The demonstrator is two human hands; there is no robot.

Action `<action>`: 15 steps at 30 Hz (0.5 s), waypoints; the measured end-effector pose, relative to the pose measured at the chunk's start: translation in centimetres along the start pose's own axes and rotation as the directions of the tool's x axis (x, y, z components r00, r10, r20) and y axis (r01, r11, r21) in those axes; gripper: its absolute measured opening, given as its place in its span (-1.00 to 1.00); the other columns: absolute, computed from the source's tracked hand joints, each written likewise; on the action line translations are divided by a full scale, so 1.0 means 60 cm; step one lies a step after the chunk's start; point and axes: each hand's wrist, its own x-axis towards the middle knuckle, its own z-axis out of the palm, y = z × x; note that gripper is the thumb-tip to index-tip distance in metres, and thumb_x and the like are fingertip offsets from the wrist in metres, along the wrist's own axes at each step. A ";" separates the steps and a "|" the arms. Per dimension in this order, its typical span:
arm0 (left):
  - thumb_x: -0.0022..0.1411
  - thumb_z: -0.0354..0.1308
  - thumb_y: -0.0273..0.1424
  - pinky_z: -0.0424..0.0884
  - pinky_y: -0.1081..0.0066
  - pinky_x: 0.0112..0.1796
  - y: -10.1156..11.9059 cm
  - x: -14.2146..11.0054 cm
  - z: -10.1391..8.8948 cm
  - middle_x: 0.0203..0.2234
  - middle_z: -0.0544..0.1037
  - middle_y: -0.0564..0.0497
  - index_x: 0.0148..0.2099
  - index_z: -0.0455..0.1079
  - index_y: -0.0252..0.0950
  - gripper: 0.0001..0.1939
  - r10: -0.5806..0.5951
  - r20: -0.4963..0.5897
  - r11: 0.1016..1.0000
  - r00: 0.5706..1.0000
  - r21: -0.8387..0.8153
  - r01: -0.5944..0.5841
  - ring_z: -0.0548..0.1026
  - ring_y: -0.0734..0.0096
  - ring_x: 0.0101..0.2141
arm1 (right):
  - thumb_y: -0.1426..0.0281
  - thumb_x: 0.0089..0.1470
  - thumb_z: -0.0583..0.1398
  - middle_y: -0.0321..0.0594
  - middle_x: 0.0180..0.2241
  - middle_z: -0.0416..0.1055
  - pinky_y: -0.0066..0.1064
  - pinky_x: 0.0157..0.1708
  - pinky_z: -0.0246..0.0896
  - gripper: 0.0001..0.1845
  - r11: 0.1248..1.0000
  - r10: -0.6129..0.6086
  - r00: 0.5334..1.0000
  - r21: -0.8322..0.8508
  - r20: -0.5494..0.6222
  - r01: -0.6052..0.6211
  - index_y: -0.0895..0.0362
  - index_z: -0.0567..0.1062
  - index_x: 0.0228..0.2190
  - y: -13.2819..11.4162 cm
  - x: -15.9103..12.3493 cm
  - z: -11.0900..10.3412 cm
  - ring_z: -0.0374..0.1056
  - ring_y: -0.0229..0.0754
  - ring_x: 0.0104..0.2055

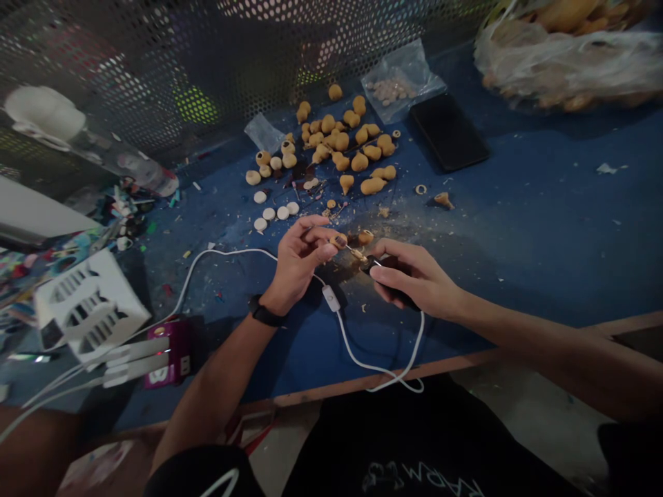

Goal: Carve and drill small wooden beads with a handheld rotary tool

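Over the blue table [528, 235], a snag in the looped cord [421, 326] could jerk the tool [392, 263] gripped by the right hand [417, 277] into the left hand [295, 266], whose fingertips pinch the small gourd [338, 241] at its tip. Frame cuts off the bag [570, 65]; fingers partly hide the gourd; tip contact unverifiable.

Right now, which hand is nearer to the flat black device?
Right. The right hand, holding a black tool, is on the near side of the flat black device; the left hand, holding a brown piece, is farther left.
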 end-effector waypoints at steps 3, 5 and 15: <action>0.03 0.60 -0.24 0.46 0.50 -0.38 -0.001 0.000 -0.001 -0.34 0.67 0.09 -0.02 0.48 -0.18 -0.48 -0.003 -0.004 1.000 1.000 0.007 0.003 0.64 0.44 -0.31 | 0.16 0.31 0.26 -0.46 -0.65 0.38 -0.53 -0.72 0.06 -0.71 1.000 -0.007 1.000 -0.004 -0.001 0.007 0.06 0.33 -0.28 0.001 0.000 0.000 0.20 -0.41 -0.72; 0.02 0.60 -0.24 0.45 0.51 -0.39 -0.002 0.001 0.000 -0.35 0.67 0.09 -0.03 0.48 -0.18 -0.48 0.000 -0.008 1.000 1.000 0.005 0.000 0.63 0.46 -0.33 | 0.16 0.31 0.26 -0.46 -0.65 0.38 -0.53 -0.72 0.06 -0.72 1.000 -0.011 1.000 -0.006 -0.002 0.011 0.06 0.33 -0.28 0.001 0.000 0.001 0.21 -0.41 -0.72; 0.01 0.61 -0.25 0.48 0.58 -0.40 0.000 0.001 0.004 -0.37 0.68 0.10 -0.05 0.50 -0.19 -0.50 -0.018 -0.024 0.999 1.000 -0.028 0.018 0.63 0.52 -0.37 | 0.16 0.32 0.27 -0.46 -0.64 0.38 -0.52 -0.70 0.08 -0.72 0.999 -0.007 1.000 -0.035 0.011 0.007 0.07 0.35 -0.27 -0.002 0.000 0.000 0.21 -0.40 -0.71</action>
